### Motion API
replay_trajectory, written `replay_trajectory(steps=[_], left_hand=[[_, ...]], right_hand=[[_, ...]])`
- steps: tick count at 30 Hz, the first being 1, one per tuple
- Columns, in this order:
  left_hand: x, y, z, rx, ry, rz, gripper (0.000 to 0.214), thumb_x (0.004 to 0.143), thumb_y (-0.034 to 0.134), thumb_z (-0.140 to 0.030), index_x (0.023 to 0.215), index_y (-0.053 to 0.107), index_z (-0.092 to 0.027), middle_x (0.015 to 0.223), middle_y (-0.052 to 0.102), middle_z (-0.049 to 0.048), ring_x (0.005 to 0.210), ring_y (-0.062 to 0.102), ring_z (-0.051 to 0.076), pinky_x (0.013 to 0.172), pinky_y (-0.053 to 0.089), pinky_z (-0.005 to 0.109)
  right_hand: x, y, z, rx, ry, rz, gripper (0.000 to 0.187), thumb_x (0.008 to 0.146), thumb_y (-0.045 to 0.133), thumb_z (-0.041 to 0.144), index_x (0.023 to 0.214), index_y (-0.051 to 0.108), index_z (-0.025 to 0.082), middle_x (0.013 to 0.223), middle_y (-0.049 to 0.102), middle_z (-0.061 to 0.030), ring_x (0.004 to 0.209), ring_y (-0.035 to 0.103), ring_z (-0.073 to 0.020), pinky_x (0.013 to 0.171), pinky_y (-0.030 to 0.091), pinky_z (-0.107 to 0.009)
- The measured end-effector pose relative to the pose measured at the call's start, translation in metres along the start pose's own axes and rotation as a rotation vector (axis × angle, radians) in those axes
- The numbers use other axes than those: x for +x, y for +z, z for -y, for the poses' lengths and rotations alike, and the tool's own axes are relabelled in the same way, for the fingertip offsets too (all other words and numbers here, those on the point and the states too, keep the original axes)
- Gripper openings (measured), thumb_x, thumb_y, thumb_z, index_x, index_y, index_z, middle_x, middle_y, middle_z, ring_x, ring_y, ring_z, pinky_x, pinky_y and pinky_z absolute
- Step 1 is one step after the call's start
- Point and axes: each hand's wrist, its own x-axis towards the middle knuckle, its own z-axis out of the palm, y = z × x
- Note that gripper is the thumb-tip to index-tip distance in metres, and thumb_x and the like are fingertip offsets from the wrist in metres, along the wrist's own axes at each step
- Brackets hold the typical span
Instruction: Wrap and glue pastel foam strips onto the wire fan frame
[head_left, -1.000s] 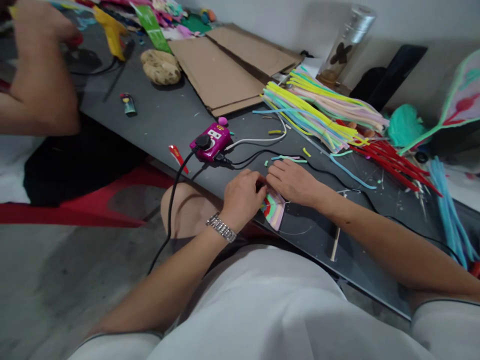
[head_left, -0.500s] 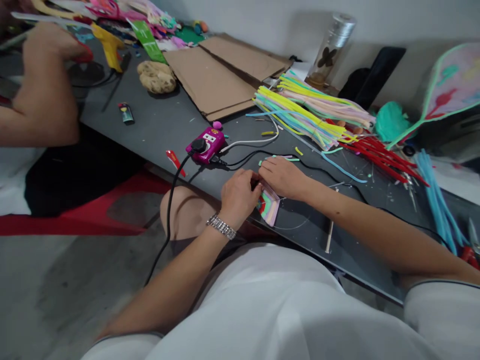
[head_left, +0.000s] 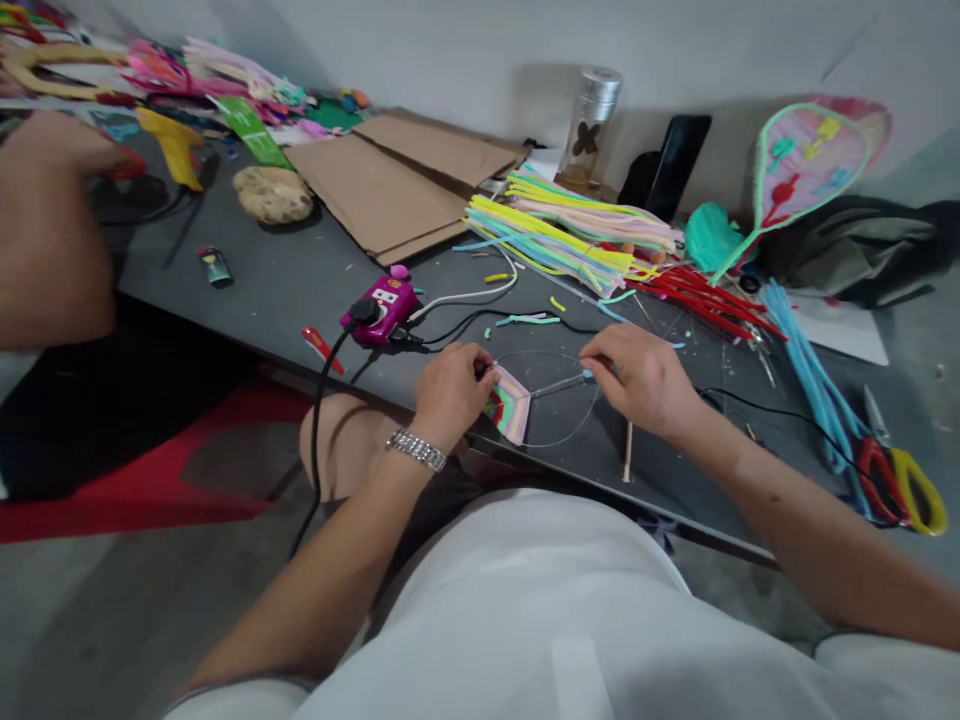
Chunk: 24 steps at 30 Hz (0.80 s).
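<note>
Left hand point(head_left: 450, 390) pinches the pastel striped pipe-cleaner wedge point(head_left: 511, 412) at the near tabletop point(head_left: 300, 270) edge, inside the thin wire hoop point(head_left: 571, 436). Right hand point(head_left: 637, 375) pinches the pale stem point(head_left: 559, 383) to its right. Suggest: stem taut and flat against the last stripe.

On the counter point(head_left: 300, 270), we find the power strip point(head_left: 381, 308) at ten o'clock from the fan frame point(head_left: 511, 412), stem bundle point(head_left: 555, 240) at twelve, scissors point(head_left: 900, 485) at three.

One fan frame point(head_left: 512, 412), two cardboard sheets point(head_left: 375, 190)
</note>
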Motion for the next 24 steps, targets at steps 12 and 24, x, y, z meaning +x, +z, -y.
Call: replay_trajectory(steps=[12, 24], left_hand=[[0.005, -0.007, -0.003, 0.071, 0.053, 0.063, 0.009, 0.084, 0.07, -0.021, 0.091, 0.075, -0.018, 0.084, 0.072, 0.0068, 0.08, 0.065, 0.022, 0.073, 0.049, 0.033], [0.011, -0.003, -0.014, 0.13, -0.006, 0.039, 0.012, 0.088, 0.066, -0.027, 0.081, 0.072, -0.018, 0.085, 0.072, 0.0089, 0.083, 0.066, 0.024, 0.078, 0.05, 0.035]], right_hand=[[-0.002, 0.071, 0.052, -0.308, -0.055, 0.202, 0.023, 0.098, 0.052, 0.013, 0.11, 0.072, 0.012, 0.102, 0.067, -0.0155, 0.092, 0.046, -0.0285, 0.077, 0.028, -0.041], [-0.007, 0.068, 0.056, -0.404, -0.213, 0.181, 0.027, 0.096, 0.048, 0.008, 0.11, 0.071, 0.008, 0.095, 0.065, -0.0164, 0.086, 0.047, -0.0291, 0.073, 0.027, -0.041]])
